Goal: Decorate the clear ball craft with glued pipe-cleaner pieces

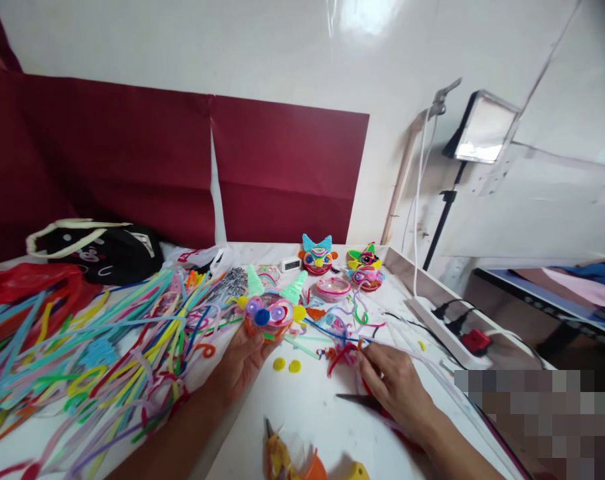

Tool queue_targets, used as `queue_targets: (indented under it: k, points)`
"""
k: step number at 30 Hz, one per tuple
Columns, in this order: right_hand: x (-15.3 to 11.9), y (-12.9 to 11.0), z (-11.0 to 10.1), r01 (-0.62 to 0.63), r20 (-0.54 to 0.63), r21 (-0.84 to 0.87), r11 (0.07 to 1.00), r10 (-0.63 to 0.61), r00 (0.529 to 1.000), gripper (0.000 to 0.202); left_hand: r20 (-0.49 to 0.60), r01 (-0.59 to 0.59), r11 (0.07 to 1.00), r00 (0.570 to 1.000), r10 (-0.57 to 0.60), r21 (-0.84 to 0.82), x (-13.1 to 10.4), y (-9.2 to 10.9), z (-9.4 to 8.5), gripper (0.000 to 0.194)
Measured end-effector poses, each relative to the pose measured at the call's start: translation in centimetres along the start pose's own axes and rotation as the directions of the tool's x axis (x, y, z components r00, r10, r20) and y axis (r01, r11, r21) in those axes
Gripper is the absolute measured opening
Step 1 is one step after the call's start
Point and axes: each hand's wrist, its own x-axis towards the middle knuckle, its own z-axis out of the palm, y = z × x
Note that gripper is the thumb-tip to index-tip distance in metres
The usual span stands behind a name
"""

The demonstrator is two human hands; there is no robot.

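Note:
My left hand (247, 363) is closed around the base of a small animal head made of pipe cleaners (269, 320). The head stands upright, with light green ears, purple ring eyes, a blue nose and yellow cheeks. To the right, my right hand (389, 377) has its fingers pinched at a loose heap of cut pipe cleaner pieces (339, 357). A short orange-red piece (361, 345) shows at its fingertips. Scissors (359, 399) lie under that hand, their dark blade pointing left and the handles partly hidden. Two yellow discs (287, 365) rest between my hands.
Loose pipe cleaners (132, 347) cover the table's left side. Finished heads (318, 257) stand at the back beside a small digital clock (291, 265). A power strip (447, 330) runs along the right edge. A glue bottle with a pointed nozzle (277, 453) lies in front.

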Motion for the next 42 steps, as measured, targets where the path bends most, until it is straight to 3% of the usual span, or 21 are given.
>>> queue_targets:
  k: [20,31,37,42]
  points:
    - [-0.05,0.77,-0.1,0.019,-0.015,-0.07,0.997,-0.02,1.0,0.028,-0.04,0.021,1.0,0.999,-0.02,0.01,-0.38,-0.32,-0.22,0.076]
    - [0.13,0.71,-0.09,0.033,-0.008,-0.082,0.996,-0.034,0.999,0.027,-0.005,0.023,0.999,1.0,-0.023,0.034,-0.42,-0.58,-0.33,0.059]
    - [0.02,0.65,-0.03,0.048,0.002,-0.079,0.996,-0.048,0.999,0.028,-0.029,0.022,1.0,0.999,-0.021,0.02,-0.38,-0.43,-0.04,0.071]
    - [-0.1,0.65,0.04,0.048,0.013,-0.073,0.996,-0.048,0.999,0.027,-0.038,0.02,1.0,0.999,-0.019,0.016,-0.39,-0.35,0.04,0.07]
